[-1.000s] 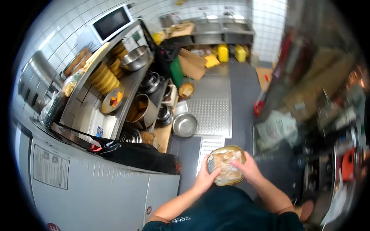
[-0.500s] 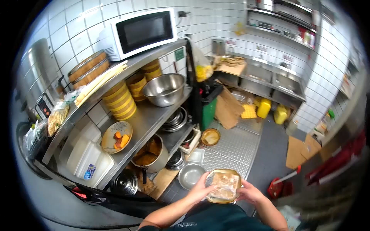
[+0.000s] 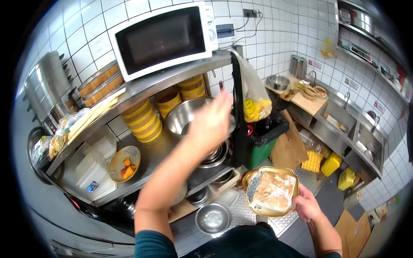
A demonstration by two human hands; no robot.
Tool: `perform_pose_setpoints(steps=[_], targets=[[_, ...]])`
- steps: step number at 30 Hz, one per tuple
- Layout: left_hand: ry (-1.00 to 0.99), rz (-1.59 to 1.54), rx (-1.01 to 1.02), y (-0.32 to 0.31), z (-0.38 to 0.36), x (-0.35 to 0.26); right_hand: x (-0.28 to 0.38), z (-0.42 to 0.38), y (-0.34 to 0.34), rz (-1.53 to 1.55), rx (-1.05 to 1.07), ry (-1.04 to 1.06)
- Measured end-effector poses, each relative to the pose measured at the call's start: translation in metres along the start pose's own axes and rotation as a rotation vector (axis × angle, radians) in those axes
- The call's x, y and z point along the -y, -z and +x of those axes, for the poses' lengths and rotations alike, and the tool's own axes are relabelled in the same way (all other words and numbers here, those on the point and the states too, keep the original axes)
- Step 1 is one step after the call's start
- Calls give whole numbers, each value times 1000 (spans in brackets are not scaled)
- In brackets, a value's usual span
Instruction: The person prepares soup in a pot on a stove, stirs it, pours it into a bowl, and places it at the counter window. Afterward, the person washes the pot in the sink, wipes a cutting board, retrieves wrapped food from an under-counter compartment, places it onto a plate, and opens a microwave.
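Low on the right, my right hand (image 3: 307, 204) grips the edge of a squarish gold-rimmed dish (image 3: 251, 198). In the dish lies a pale brown, frosty-looking block (image 3: 275, 191) with a dark patterned strip along its left side. My left hand (image 3: 211, 117) is raised in front of the shelf, its fingers smeared by motion. It overlaps a large steel mixing bowl (image 3: 178, 117) in this view. Above and left of it stands a white microwave (image 3: 163, 41) with its door closed.
A bowl of orange chunks (image 3: 124, 164) and plastic boxes (image 3: 97, 172) sit on the steel shelf at left. A steel basin (image 3: 212, 218) stands on the floor. A green bin (image 3: 260, 154) and leaning cardboard (image 3: 289, 144) are ahead, sinks (image 3: 340, 118) at the right.
My left hand has let go of the dish and risen up and left toward the shelf. The dish, in my right hand alone, has shifted right in view. The view has turned.
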State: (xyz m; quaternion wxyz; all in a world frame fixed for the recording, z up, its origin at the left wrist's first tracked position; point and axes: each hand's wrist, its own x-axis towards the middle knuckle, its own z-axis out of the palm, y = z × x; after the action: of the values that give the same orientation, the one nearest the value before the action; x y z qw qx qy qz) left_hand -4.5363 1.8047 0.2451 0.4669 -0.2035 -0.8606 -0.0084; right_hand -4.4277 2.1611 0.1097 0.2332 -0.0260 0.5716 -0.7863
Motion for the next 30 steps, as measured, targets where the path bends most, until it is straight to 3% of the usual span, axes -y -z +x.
perform_pose_setpoints(steps=[2, 4, 8, 11, 15, 17, 21, 24, 30], targets=[[-158, 301, 5, -23, 90, 48, 49, 31, 21, -25, 30, 8], [-122, 539, 156, -52, 176, 86, 95, 66, 47, -46, 76, 7], [90, 1050, 691, -80, 239, 143, 175, 120, 76, -109, 180, 50], [12, 980, 576, -61, 217, 126, 224, 158, 77, -73, 262, 63], [123, 822, 403, 64, 148, 20, 282, 202, 37, -86, 417, 123], [221, 760, 305, 111, 106, 3, 299, 233, 2, -112, 514, 139], [448, 561, 171, 167, 54, -15, 323, 285, -109, -54, 672, 115], [436, 854, 63, 174, 26, 6, 326, 338, -208, 11, 798, 178], [479, 877, -112, 173, 9, 26, 340, 460, -399, 58, 756, 179]])
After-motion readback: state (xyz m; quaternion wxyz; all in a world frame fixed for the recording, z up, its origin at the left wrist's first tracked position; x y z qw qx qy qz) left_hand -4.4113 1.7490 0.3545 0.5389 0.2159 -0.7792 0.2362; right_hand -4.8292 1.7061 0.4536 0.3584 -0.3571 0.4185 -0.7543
